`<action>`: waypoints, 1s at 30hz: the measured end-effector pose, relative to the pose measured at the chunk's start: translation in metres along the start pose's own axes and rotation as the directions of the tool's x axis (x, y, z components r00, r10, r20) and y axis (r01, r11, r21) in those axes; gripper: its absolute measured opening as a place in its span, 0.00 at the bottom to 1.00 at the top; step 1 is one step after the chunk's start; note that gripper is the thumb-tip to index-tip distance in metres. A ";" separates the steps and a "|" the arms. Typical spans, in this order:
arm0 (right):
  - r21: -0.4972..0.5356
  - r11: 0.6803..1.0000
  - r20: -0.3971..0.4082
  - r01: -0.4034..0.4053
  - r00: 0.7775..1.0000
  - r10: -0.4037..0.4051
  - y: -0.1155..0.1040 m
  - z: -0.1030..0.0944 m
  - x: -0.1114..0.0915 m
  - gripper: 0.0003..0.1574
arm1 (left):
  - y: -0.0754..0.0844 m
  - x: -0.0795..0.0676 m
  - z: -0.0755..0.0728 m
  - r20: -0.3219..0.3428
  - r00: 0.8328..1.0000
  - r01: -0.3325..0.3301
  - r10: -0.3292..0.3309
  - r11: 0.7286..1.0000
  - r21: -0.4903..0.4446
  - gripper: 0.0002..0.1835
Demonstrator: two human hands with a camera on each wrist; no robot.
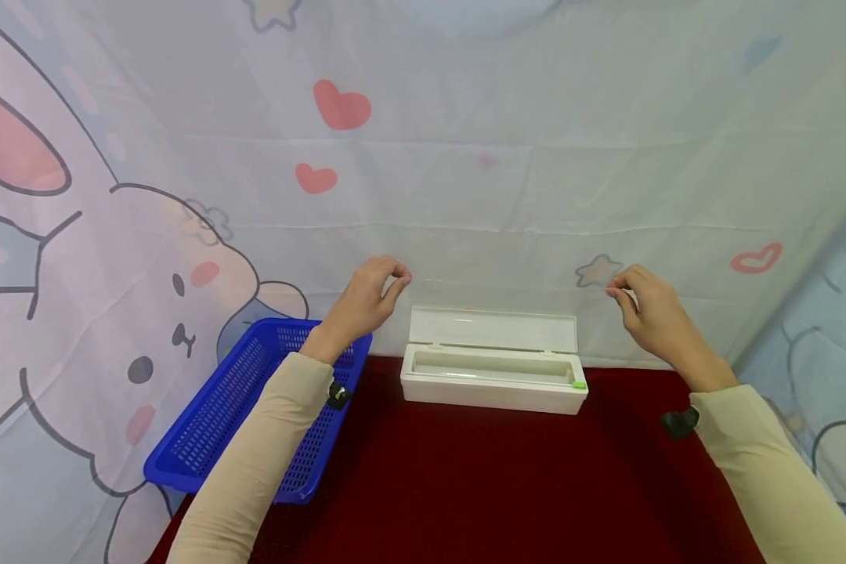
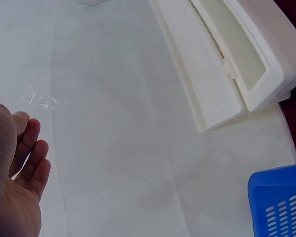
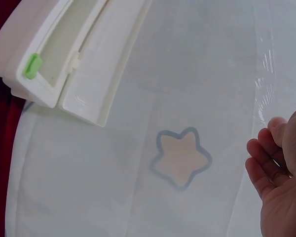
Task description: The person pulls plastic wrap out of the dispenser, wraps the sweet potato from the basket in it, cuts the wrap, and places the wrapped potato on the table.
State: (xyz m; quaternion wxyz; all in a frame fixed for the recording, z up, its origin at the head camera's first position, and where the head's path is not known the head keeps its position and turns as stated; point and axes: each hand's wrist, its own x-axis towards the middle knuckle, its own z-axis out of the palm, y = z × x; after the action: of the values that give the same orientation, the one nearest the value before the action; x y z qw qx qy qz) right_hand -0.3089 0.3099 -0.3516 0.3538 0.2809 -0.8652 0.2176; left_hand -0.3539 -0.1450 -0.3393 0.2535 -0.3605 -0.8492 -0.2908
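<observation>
Clear cling film (image 2: 38, 100) stretches from hand to hand, mostly visible as creases and glints. My left hand (image 1: 366, 296) pinches one corner between thumb and index finger, above the basket's right end. At the other side, my right hand (image 1: 650, 315) pinches the opposite corner (image 3: 264, 101). Below and between the hands stands a white cling film dispenser (image 1: 493, 393), apart from both. Its lid (image 1: 493, 330) is tipped back, and a green slide cutter (image 1: 578, 385) sits at the right end of its front edge.
A blue perforated basket (image 1: 183, 479) stands on the left, partly behind my left forearm. Dark red cloth (image 1: 500, 486) covers the table. Behind it hangs a pale printed curtain (image 1: 458, 180) with hearts, stars and a rabbit.
</observation>
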 end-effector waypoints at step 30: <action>-0.023 1.000 0.009 0.004 1.000 -0.003 0.000 -0.011 0.009 0.05 | 0.004 0.008 -0.006 -0.027 0.999 -0.027 0.027 1.000 0.010 0.07</action>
State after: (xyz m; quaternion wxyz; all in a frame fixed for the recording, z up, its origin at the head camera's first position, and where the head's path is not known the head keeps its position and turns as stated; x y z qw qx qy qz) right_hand -0.3081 0.3133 -0.3379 0.3537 0.2792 -0.8687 0.2056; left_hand -0.3550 -0.1427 -0.3287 0.2707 -0.3666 -0.8422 -0.2882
